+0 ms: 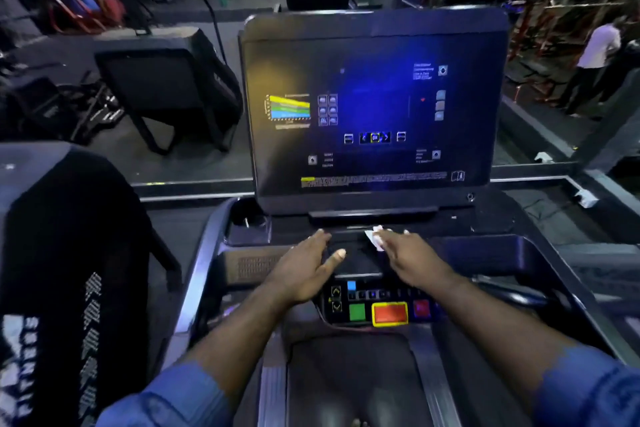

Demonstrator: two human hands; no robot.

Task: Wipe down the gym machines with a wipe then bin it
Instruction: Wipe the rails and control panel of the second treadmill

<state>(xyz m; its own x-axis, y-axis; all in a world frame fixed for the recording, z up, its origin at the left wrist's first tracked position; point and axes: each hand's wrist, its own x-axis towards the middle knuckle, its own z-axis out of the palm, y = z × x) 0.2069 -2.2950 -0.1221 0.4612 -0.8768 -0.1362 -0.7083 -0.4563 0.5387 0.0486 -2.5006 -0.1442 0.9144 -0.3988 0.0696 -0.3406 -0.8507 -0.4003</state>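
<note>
Well, at the far left stood a neighbouring machine [69, 253], black with white lettering. Beside it, on the treadmill console [485, 253], the person's left hand [304, 267] lay flat with fingers spread, its grip released, touching the dark ledge under the lit screen [374, 107]. Just right of it the white wipe [373, 238] sat against that ledge, clasped in the grip of the right hand [405, 256]. Below the wrists were a green button [357, 311] and a red button [389, 313]. Farther right, a person in white [599, 45] stood among racks.
</note>
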